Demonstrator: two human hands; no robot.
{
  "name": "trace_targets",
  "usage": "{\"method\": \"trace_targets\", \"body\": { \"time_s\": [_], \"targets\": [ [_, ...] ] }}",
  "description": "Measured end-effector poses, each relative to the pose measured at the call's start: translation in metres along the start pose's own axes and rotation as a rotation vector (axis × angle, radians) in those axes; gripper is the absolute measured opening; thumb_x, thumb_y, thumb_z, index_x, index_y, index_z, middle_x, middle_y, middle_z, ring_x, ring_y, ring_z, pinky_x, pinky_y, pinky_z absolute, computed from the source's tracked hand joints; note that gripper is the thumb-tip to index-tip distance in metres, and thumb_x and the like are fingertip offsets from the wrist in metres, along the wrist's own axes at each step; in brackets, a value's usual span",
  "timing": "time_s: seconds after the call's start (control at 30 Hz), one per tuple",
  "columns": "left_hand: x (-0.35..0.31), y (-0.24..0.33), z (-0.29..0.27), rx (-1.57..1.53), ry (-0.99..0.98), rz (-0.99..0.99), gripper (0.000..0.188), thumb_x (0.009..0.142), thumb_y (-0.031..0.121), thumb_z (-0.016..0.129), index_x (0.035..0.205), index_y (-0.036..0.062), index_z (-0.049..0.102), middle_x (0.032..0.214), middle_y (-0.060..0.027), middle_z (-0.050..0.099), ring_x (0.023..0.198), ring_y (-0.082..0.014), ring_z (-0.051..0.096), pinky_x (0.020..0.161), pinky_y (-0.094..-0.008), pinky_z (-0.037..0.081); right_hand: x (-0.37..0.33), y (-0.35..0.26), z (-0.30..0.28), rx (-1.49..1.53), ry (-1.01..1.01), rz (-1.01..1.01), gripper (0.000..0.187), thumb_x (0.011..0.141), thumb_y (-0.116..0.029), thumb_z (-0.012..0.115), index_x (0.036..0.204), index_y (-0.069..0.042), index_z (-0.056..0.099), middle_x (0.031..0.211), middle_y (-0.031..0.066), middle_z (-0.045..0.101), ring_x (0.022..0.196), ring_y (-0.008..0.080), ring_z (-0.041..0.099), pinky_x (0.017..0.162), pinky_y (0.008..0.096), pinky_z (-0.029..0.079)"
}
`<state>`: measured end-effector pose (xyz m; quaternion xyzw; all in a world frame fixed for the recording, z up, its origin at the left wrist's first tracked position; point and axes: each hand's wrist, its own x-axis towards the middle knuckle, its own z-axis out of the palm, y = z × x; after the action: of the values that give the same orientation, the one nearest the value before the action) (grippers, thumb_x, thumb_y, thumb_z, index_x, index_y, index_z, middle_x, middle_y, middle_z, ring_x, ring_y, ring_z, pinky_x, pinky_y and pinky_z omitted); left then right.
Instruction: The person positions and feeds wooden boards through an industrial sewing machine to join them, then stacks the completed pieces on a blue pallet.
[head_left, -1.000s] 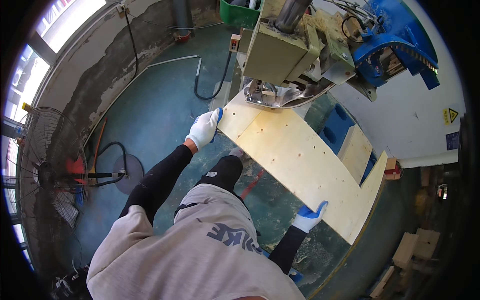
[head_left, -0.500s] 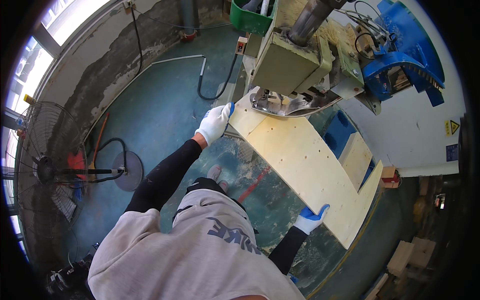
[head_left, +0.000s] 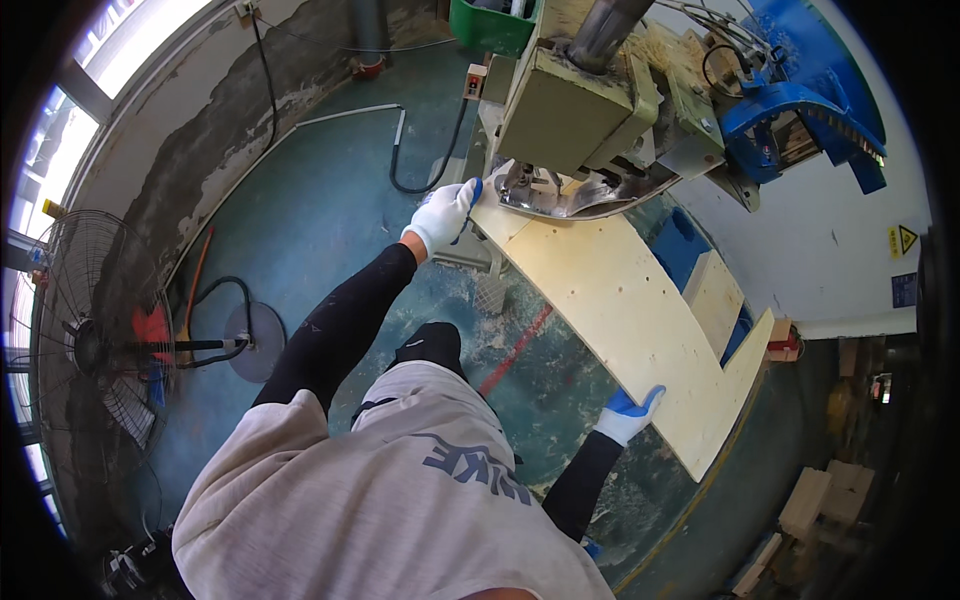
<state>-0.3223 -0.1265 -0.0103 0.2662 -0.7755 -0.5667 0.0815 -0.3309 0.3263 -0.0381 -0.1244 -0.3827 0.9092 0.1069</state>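
Note:
A large pale wooden panel (head_left: 610, 290) with a curved outer edge and small round holes lies partly under the metal guard (head_left: 590, 195) of a green-beige machine (head_left: 580, 100). In a white glove with blue palm, my left hand (head_left: 443, 215) grips the panel's near left edge beside the guard. My right hand (head_left: 628, 415), gloved the same way, is closed round the near edge toward the panel's right end, thumb on top. The fingers beneath the panel are partly hidden. What lies under the guard cannot be seen.
A caged fan (head_left: 95, 340) on a round base stands at the left. Behind the panel are a blue bin (head_left: 680, 245) and a wooden board (head_left: 715, 305). A blue machine part (head_left: 800, 110) juts out at upper right. Wood blocks (head_left: 805, 500) lie at lower right.
The panel has shifted slightly to the right and away from me under the guard, both hands travelling with it. My body has moved a little, and one shoe is no longer in view.

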Motion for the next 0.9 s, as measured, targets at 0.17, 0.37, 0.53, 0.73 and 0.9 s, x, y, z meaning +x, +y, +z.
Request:
{"method": "trace_targets", "body": {
  "time_s": [0.17,0.37,0.53,0.73,0.9],
  "targets": [
    [0.001,-0.013,-0.005,0.095,-0.027,0.007,0.058,0.104,0.054,0.043,0.108,0.001,0.067,0.067,-0.001,0.055,0.057,-0.0114,0.052,0.05,-0.0295,0.042,-0.014,-0.001,-0.017,-0.032,0.023,0.016,0.052,0.103,-0.033,0.055,0.141,0.001,0.048,0.142,0.0157,0.055,0.13,0.026,0.053,0.112,0.0405,0.041],
    [0.001,-0.024,0.003,0.087,0.038,0.119,0.056,0.107,0.046,0.041,0.108,-0.0045,0.064,0.075,-0.0077,0.059,0.071,-0.0173,0.053,0.069,-0.034,0.046,-0.018,0.002,-0.025,-0.01,0.034,0.016,0.051,0.105,-0.032,0.053,0.142,0.001,0.048,0.143,0.0157,0.054,0.129,0.0261,0.054,0.112,0.0404,0.041],
    [0.004,-0.019,-0.002,0.098,0.008,0.118,0.054,0.106,0.046,0.043,0.108,-0.0047,0.063,0.077,-0.0091,0.061,0.069,-0.0173,0.054,0.067,-0.0345,0.047,-0.015,0.004,-0.003,-0.005,0.047,0.013,0.049,0.105,-0.031,0.054,0.138,0.004,0.051,0.139,0.0167,0.057,0.127,0.0256,0.055,0.112,0.0394,0.041],
    [0.003,-0.02,-0.004,0.09,0.062,0.216,0.057,0.106,0.048,0.043,0.113,-0.0036,0.064,0.075,-0.0065,0.06,0.067,-0.0153,0.054,0.064,-0.033,0.048,-0.017,0.008,-0.007,-0.025,0.074,-0.009,0.05,0.105,-0.031,0.053,0.141,0.002,0.048,0.141,0.0161,0.056,0.127,0.0272,0.055,0.111,0.0413,0.042],
    [-0.011,0.012,-0.017,0.0,-0.072,-0.018,0.06,0.105,0.052,0.041,0.103,-0.0032,0.065,0.073,-0.0161,0.061,0.068,-0.0265,0.06,0.066,-0.0401,0.049,-0.009,0.004,-0.002,-0.07,0.057,-0.038,0.051,0.104,-0.034,0.055,0.139,0.002,0.05,0.138,0.0155,0.058,0.126,0.0261,0.056,0.11,0.0406,0.042]
  ]
}}
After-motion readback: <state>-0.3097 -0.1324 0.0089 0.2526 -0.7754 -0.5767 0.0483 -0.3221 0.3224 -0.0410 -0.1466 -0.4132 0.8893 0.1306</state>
